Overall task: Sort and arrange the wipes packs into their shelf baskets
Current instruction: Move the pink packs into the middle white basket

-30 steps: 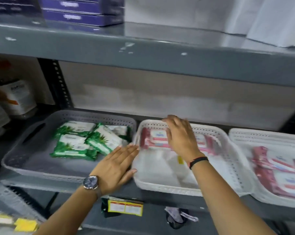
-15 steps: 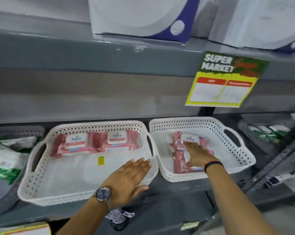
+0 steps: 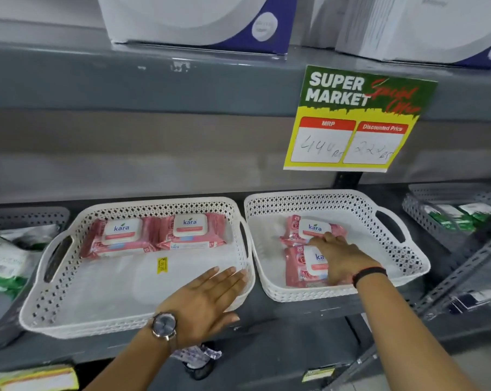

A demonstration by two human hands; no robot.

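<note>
Two white perforated baskets sit side by side on the grey shelf. The left basket (image 3: 69, 320) holds two pink wipes packs (image 3: 154, 235) along its back wall. In the right basket (image 3: 407, 263) lie two more pink packs, one behind (image 3: 312, 228) and one in front (image 3: 303, 266). My right hand (image 3: 340, 256) lies palm down on these packs, fingers spread, gripping nothing that I can see. Resting flat on the left basket's front right corner is my left hand (image 3: 207, 297), wearing a watch, fingers straight.
A grey basket with green wipes packs (image 3: 4, 266) stands at the far left, another grey basket (image 3: 447, 218) at the far right. A supermarket price sign (image 3: 354, 119) hangs from the upper shelf edge. White and blue boxes (image 3: 199, 21) stand above.
The view swung right from the grey basket with green packs. My right hand moved from the packs in the left white basket to the packs in the right basket; my left hand stayed on the rim.
</note>
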